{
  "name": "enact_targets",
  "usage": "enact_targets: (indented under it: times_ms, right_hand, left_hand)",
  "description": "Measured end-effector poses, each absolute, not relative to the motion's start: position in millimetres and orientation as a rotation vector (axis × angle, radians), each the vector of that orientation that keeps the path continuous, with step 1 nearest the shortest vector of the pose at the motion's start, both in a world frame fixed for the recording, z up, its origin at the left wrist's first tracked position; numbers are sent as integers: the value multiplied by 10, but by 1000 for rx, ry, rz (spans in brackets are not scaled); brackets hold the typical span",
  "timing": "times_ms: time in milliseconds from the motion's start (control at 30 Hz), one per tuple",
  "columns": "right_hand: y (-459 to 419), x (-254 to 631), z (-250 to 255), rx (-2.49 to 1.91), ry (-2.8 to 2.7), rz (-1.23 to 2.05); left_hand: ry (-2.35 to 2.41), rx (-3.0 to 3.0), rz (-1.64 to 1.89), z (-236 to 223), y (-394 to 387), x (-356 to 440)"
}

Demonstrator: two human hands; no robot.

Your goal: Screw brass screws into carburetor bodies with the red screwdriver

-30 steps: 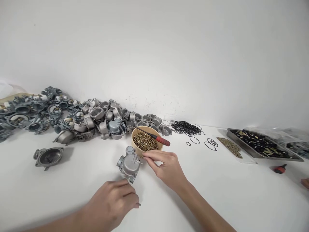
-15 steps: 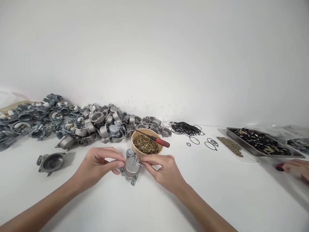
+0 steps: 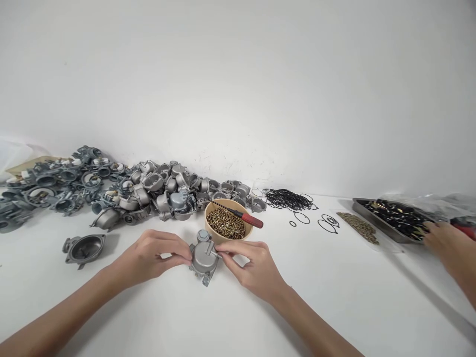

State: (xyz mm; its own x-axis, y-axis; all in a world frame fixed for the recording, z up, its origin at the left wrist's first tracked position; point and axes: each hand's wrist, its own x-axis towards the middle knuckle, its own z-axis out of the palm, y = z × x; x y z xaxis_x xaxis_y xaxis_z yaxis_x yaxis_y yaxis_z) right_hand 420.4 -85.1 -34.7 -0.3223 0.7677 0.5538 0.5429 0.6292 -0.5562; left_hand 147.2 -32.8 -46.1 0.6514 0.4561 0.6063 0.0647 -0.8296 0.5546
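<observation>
Touching opposite sides of the gray housing (image 3: 204, 258), the left hand (image 3: 150, 255) and right hand (image 3: 256, 267) hold their fingers nearly together; whether they grip it is unclear. It sits between them on the tabletop (image 3: 156, 322).

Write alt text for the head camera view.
A left hand and right hand touch a carburetor on a white table. Behind it, a screwdriver lies across a bowl of brass-coloured screws; farther right, another person's hand is at a metal tray.
</observation>
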Motion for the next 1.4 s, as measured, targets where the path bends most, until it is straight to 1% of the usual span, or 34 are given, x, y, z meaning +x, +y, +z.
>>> enact_targets:
  times_ms: [300,833,1167,1233,1400]
  right_hand:
    - [-823,4216,-335,-1010,-2016,338]
    - [-808,4256,-303,-966,-2099,343]
    - [-848,4255,-180,-836,-2252,353]
    - [-838,4294,-173,-870,-2259,270]
    - [-640,4589,-181,-1093,-2009,-189]
  left_hand:
    - [417,2392,975,-449,-312,1468]
    - [383,2402,1088,-522,-317,1511]
    - [413,2400,1053,-492,-288,1482]
    - [496,2390,1003,-517,-310,1487]
    - [826,2305,961,-622,-471,1631]
